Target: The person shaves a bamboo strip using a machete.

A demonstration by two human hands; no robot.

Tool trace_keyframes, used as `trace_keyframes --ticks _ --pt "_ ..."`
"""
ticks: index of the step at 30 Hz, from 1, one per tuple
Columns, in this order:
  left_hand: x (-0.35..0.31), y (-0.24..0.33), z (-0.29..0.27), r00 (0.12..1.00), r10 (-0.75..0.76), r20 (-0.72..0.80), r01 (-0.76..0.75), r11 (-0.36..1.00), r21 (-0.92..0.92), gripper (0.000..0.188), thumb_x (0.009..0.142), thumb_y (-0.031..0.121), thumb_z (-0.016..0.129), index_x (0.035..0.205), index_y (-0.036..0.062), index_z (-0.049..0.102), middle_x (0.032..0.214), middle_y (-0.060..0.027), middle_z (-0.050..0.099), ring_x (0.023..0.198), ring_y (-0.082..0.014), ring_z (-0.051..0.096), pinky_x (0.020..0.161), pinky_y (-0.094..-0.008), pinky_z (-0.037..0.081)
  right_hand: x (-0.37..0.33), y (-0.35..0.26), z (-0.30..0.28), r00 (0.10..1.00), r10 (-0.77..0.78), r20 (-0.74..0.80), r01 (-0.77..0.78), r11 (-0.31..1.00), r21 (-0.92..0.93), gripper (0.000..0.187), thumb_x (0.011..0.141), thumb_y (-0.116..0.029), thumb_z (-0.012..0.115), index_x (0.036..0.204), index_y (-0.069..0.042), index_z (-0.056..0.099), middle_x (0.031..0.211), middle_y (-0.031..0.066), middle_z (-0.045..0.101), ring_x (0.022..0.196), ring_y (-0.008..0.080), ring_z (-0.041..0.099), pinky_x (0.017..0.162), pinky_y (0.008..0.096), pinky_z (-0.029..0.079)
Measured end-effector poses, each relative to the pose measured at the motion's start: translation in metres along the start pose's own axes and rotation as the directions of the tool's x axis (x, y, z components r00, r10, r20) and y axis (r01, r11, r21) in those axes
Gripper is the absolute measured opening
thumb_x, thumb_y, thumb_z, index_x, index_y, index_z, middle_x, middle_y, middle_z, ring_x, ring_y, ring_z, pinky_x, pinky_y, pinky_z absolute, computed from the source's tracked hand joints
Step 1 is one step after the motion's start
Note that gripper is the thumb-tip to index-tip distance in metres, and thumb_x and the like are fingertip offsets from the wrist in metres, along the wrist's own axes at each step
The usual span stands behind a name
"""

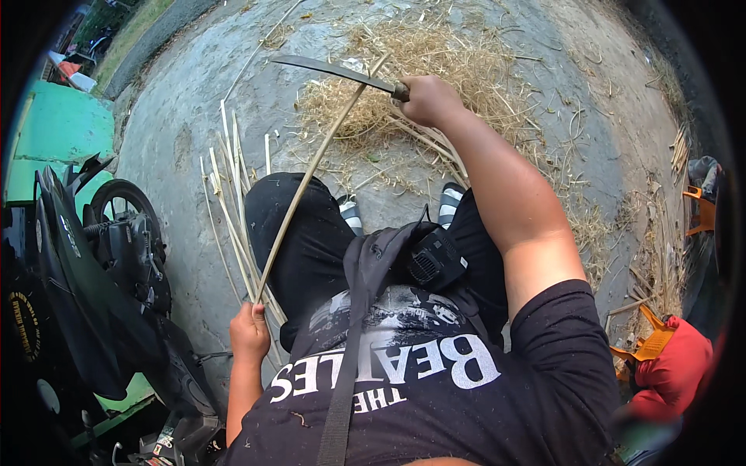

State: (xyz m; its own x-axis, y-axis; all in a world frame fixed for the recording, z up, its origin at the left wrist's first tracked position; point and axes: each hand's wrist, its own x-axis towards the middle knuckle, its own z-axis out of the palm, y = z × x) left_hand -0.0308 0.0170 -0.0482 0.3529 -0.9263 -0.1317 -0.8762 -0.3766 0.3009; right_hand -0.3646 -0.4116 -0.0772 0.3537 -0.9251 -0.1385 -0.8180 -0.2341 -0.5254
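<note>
My left hand (250, 335) is closed around the lower end of a long, narrow bamboo strip (317, 161), beside my left thigh. The strip slants up and away to the right across my left knee. Ahead of me, my right hand (429, 101) grips the short handle of a machete (334, 70). Its long, slightly curved blade points left and crosses the strip near the far end, seemingly against it. More pale strips (231, 171) lie fanned out on the ground left of my leg, their near ends close to my left hand.
Curly shavings (466, 85) are heaped on the concrete beyond my feet. A dark motorcycle (116, 264) stands close on my left, before a green panel (66, 124). At right are an orange chair (657, 334) and red cloth (676, 365). A black device (437, 260) lies at my waist.
</note>
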Motion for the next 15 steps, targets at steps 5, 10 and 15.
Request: trace_keyframes --ticks 5,10,15 --pt "-0.005 -0.007 0.002 1.0 0.012 0.013 -0.011 0.996 -0.085 0.058 0.108 0.05 0.042 0.079 0.001 0.051 0.066 -0.0253 0.056 0.069 -0.0528 0.056 0.058 -0.0532 0.042 -0.03 -0.04 -0.008 0.959 -0.284 -0.007 0.273 0.929 -0.25 0.017 0.085 -0.022 0.067 0.099 -0.013 0.069 0.097 0.0121 0.074 0.095 0.0314 0.072 0.084 0.0452 0.057" --pt "-0.015 -0.014 -0.002 1.0 0.023 0.021 -0.02 0.992 -0.126 0.057 0.108 0.05 0.042 0.079 0.0008 0.051 0.066 -0.0244 0.055 0.068 -0.052 0.056 0.058 -0.052 0.042 -0.006 -0.003 -0.02 1.0 -0.021 -0.006 0.02 0.985 -0.171 0.021 0.086 -0.022 0.067 0.105 -0.015 0.071 0.105 0.0134 0.074 0.102 0.0312 0.071 0.086 0.0465 0.057" --pt "-0.007 -0.001 -0.023 0.994 -0.043 0.097 0.05 0.996 -0.068 0.058 0.108 0.05 0.044 0.08 0.0001 0.051 0.067 -0.0244 0.056 0.068 -0.0516 0.056 0.058 -0.0519 0.043 -0.008 -0.013 -0.011 0.99 -0.136 0.018 0.135 0.944 -0.302 0.023 0.085 -0.022 0.066 0.107 -0.017 0.072 0.102 0.0129 0.073 0.101 0.0308 0.071 0.087 0.0457 0.058"
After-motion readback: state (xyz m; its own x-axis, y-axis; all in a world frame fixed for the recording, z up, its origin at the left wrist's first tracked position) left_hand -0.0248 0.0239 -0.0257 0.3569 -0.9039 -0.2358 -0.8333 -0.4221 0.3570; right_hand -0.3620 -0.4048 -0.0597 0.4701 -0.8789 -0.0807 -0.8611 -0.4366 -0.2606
